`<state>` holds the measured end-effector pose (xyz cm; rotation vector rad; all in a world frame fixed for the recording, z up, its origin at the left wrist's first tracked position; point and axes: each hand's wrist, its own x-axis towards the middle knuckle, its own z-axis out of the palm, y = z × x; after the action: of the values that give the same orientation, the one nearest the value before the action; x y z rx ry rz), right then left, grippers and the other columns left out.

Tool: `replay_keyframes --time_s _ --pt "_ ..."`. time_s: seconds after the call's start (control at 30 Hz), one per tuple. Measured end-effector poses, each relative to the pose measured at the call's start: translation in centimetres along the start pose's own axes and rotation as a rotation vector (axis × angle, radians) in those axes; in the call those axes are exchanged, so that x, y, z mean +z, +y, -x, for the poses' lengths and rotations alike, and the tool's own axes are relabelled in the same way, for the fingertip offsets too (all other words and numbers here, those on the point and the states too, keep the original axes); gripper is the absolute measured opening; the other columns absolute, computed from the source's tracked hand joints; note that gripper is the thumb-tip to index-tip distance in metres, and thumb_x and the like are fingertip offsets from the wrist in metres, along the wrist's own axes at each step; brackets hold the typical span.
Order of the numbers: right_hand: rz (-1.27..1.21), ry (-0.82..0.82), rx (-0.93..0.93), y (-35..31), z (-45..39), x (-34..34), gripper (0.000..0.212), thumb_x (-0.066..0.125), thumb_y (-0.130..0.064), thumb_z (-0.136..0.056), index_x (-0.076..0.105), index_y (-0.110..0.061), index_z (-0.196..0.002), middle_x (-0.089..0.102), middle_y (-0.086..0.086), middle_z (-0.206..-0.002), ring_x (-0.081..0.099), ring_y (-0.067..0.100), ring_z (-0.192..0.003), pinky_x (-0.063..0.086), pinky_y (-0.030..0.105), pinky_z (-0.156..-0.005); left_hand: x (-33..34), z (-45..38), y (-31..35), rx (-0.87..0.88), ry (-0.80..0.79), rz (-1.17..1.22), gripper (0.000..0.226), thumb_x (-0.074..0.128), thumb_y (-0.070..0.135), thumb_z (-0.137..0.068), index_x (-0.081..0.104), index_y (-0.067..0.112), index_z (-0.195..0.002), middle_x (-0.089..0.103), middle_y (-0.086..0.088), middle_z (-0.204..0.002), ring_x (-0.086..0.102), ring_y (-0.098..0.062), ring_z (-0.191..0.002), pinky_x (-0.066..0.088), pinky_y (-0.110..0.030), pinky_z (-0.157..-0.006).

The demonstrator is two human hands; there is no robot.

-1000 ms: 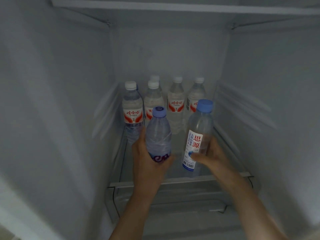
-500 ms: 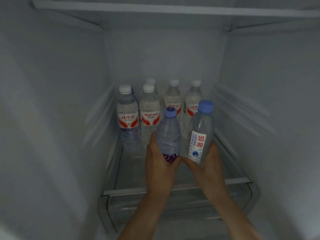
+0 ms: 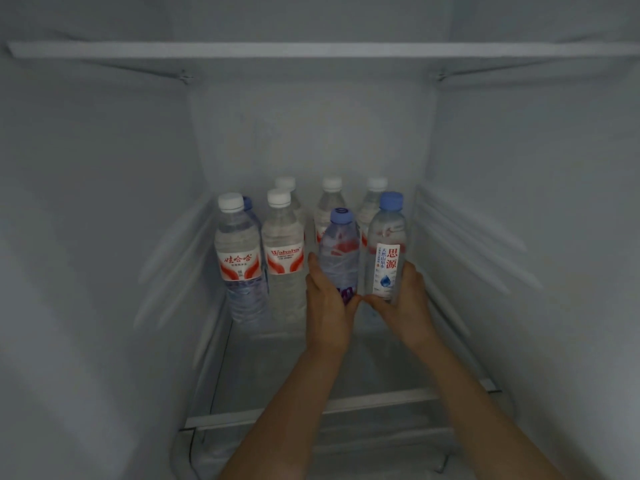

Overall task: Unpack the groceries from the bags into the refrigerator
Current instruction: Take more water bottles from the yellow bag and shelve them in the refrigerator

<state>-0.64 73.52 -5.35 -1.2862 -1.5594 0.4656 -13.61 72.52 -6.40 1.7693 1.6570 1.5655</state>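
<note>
Left hand: I see my left hand (image 3: 327, 303) wrapped round the lower body of a small clear plastic water bottle (image 3: 339, 251), thumb on its left side, fingers curled behind it.
Small bottle: ribbed, slightly crumpled plastic, rounded lilac-blue cap with a ring mark on top; a purple label band shows under my fingers, its letters too covered to read.
Right hand: my right hand (image 3: 403, 299) grasps a taller, smooth-walled clear bottle (image 3: 387, 251) low on its body, thumb across the front below the label.
Tall bottle: blue screw cap, white vertical label with red characters 思源, smaller print beside them and a blue water-drop mark.
Position: both held bottles are upright, touching or nearly touching each other, inside the refrigerator over the right half of the glass shelf (image 3: 277, 375); I cannot tell whether their bases rest on it.
Front row, left: two Wahaha bottles, clear plastic with white caps and red-and-white labels; one (image 3: 237, 254) reads 娃哈哈, the next (image 3: 284, 258) reads Wahaha.
Back row: three more white-capped bottles (image 3: 330, 202) of the same kind, partly hidden, and a blue-capped bottle (image 3: 247, 206) behind the leftmost one.
Interior: smooth white plastic walls (image 3: 104, 237) with moulded horizontal rails; a white-edged shelf (image 3: 311, 50) above.
</note>
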Motion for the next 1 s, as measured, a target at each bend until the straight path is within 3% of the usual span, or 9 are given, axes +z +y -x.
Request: replay_keyframes --time_s 0.17,0.3,0.4,0.57,0.67,0.77,0.87,0.93,1.0 --pt "-0.009 -0.013 0.003 0.6 -0.7 0.5 0.077 0.084 -0.011 -0.069 0.04 -0.006 -0.133 0.04 0.001 -0.113 0.035 0.015 -0.112 0.032 0.023 -0.087 0.8 -0.4 -0.7 -0.004 0.043 -0.041 0.112 0.081 0.019 -0.076 0.0 0.005 -0.153 0.023 -0.019 -0.155 0.028 -0.027 -0.143 0.03 -0.044 -0.116" --pt "-0.028 -0.009 0.052 0.8 -1.0 0.7 0.078 0.085 -0.017 -0.066 0.043 -0.01 -0.131 0.053 0.01 -0.118 0.05 0.027 -0.112 0.048 0.042 -0.09 1.0 0.6 -0.3 -0.02 0.076 -0.127 0.107 0.077 0.014 -0.08 -0.002 0.004 -0.152 0.022 -0.021 -0.155 0.028 -0.03 -0.143 0.029 -0.04 -0.116" --pt "-0.029 -0.02 0.052 1.0 -1.2 1.0 0.079 0.081 -0.033 -0.064 0.043 -0.013 -0.131 0.056 0.009 -0.12 0.054 0.029 -0.112 0.05 0.048 -0.09 1.1 1.7 -0.2 0.046 0.151 -0.228 0.098 0.075 0.009 -0.083 0.006 0.005 -0.152 0.03 -0.026 -0.15 0.04 -0.036 -0.136 0.042 -0.046 -0.107" --pt "-0.067 -0.02 0.122 1.1 -1.3 0.9 0.075 0.086 -0.016 -0.067 0.046 -0.007 -0.129 0.055 0.01 -0.122 0.056 0.024 -0.112 0.052 0.043 -0.091 1.0 1.9 0.6 0.097 0.162 -0.346 0.104 0.078 0.005 -0.077 0.006 0.017 -0.151 0.038 -0.03 -0.144 0.056 -0.043 -0.118 0.055 -0.046 -0.088" --pt "-0.111 -0.018 0.14 1.2 -1.1 0.8 0.077 0.087 -0.016 -0.067 0.045 -0.009 -0.13 0.055 0.004 -0.12 0.058 0.016 -0.104 0.051 0.026 -0.082 1.0 1.9 0.8 0.086 0.163 -0.366 0.108 0.075 0.007 -0.08 -0.004 0.023 -0.152 0.035 -0.028 -0.147 0.056 -0.04 -0.119 0.056 -0.045 -0.089" --pt "-0.085 0.01 0.136 1.5 -0.9 0.9 0.071 0.087 -0.021 -0.067 0.048 -0.009 -0.125 0.058 0.009 -0.118 0.06 0.021 -0.105 0.055 0.033 -0.082 1.2 1.7 0.5 0.099 0.168 -0.353 0.106 0.072 0.004 -0.083 -0.006 0.023 -0.153 0.034 -0.028 -0.148 0.054 -0.04 -0.122 0.055 -0.045 -0.09" --pt "-0.091 -0.006 0.142 1.5 -0.7 1.3 0.064 0.084 -0.021 -0.071 0.048 -0.008 -0.124 0.059 0.01 -0.117 0.061 0.02 -0.102 0.053 0.022 -0.074 1.2 1.7 0.4 0.091 0.158 -0.355 0.102 0.071 0.001 -0.082 0.0 0.023 -0.152 0.032 -0.028 -0.149 0.051 -0.04 -0.125 0.056 -0.046 -0.089" --pt "-0.081 -0.011 0.147 1.7 -0.6 1.5 0.06 0.081 -0.02 -0.074 0.048 -0.007 -0.123 0.059 0.011 -0.116 0.061 0.021 -0.102 0.054 0.029 -0.078 1.2 1.8 0.1 0.051 0.114 -0.331 0.103 0.07 -0.001 -0.083 -0.002 0.025 -0.152 0.027 -0.026 -0.152 0.049 -0.041 -0.126 0.056 -0.049 -0.087" --pt "-0.033 -0.034 0.145 1.8 -0.6 1.6 0.058 0.079 -0.016 -0.077 0.048 -0.005 -0.125 0.058 0.014 -0.117 0.06 0.024 -0.104 0.05 0.029 -0.079 0.9 2.1 -0.2 0.02 0.048 -0.296 0.103 0.066 -0.003 -0.085 -0.007 0.024 -0.153 0.018 -0.021 -0.156 0.043 -0.039 -0.132 0.053 -0.05 -0.091"
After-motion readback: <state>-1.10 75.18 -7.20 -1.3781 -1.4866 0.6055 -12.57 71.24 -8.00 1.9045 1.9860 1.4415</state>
